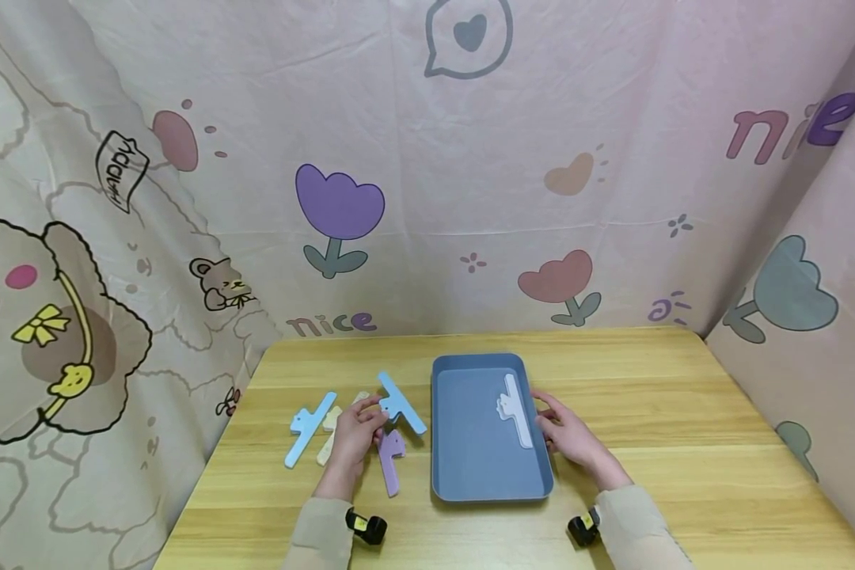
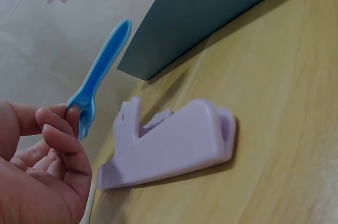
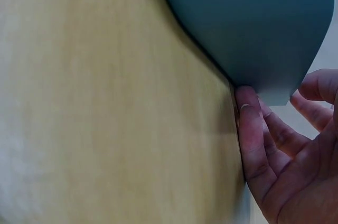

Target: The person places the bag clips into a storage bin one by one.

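Observation:
In the left wrist view my left hand (image 2: 47, 166) pinches a blue bag clip (image 2: 103, 65) between thumb and fingertips, its long bar tilted upward. Close by, a purple bag clip (image 2: 169, 150) lies on the wooden table; the head view has it just below the left hand. A blue-grey tray (image 1: 470, 492) stands to the right of the clips. Inside it, near the right wall, lies a white bag clip (image 1: 518, 416). My right hand (image 1: 573, 434) is at the tray's right side, its fingertips along the outer wall and the thumb at the rim.
Left of my left hand lie a light blue bag clip (image 1: 309, 430) and a cream bag clip (image 1: 325, 451), the latter partly hidden by the hand. A printed curtain (image 1: 427, 293) hangs behind the wooden table (image 1: 655, 380). Both wrists carry small black cameras.

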Demonstrator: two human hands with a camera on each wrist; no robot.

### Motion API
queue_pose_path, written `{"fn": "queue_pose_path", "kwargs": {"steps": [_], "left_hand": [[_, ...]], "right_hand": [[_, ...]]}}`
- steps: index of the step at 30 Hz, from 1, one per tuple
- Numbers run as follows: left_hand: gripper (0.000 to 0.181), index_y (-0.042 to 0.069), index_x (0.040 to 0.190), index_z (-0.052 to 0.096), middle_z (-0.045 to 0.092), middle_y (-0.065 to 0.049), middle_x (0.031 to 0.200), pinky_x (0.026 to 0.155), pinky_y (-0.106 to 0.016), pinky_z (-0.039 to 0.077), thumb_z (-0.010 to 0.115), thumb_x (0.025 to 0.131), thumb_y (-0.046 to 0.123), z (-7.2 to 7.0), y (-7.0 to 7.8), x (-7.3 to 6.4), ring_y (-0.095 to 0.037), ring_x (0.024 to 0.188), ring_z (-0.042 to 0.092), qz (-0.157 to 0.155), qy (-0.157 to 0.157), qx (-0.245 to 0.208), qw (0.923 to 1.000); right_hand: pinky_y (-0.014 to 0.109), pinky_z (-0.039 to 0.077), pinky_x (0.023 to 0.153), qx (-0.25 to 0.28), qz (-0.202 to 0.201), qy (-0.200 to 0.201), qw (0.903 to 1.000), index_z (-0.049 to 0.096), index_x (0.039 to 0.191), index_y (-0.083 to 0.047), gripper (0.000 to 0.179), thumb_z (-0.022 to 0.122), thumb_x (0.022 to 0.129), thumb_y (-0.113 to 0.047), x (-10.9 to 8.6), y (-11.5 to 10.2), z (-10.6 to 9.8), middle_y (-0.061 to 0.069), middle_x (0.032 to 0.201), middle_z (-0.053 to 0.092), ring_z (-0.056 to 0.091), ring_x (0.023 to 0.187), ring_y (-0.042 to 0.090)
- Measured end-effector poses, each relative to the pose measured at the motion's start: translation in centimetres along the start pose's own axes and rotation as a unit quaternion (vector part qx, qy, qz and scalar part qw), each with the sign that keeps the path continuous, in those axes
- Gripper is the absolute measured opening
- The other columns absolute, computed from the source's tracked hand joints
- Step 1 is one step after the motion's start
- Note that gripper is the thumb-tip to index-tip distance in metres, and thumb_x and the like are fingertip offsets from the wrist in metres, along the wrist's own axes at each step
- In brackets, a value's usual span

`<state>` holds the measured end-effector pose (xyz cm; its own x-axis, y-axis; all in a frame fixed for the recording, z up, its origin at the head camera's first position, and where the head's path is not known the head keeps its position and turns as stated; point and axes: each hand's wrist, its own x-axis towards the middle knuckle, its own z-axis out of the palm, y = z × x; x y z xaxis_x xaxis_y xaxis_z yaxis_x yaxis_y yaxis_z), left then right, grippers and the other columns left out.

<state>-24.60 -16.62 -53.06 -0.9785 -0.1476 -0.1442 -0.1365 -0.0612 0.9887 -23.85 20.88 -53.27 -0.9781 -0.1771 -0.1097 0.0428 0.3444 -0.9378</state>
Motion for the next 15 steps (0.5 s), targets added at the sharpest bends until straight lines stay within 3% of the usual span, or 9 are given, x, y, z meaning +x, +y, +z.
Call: {"fn": "queue_pose_path", "kwargs": {"steps": [9, 15], "left_hand": [[0.043, -0.008, 0.132, 0.051, 0.064, -0.004, 0.081, 0.052, -0.021, 0.042, 0.064, 0.091, -0.004, 0.0, 0.8, -0.3, -0.011, 0.062, 0.051, 0.003, -0.008, 0.008, 0.9999], [0.043, -0.009, 0.132, 0.051, 0.065, -0.006, 0.081, 0.054, -0.023, 0.042, 0.064, 0.091, -0.002, 0.4, 2.1, -1.0, -0.01, 0.061, 0.05, 0.01, -0.025, 0.017, 0.9995]], "right_hand": [[0.038, 0.054, 0.061, 0.005, -0.002, -0.004, 1.0, 0.035, 0.151, -0.008, 0.051, 0.047, 0.101, -0.005, 0.0, 0.0, 0.0, 0.025, 0.118, 0.054, 0.06, 0.081, 0.024], [0.039, 0.055, 0.061, 0.006, -0.005, -0.004, 1.0, 0.034, 0.151, -0.005, 0.051, 0.047, 0.101, -0.004, -0.1, -0.2, 0.1, 0.026, 0.117, 0.055, 0.061, 0.081, 0.025]]}}
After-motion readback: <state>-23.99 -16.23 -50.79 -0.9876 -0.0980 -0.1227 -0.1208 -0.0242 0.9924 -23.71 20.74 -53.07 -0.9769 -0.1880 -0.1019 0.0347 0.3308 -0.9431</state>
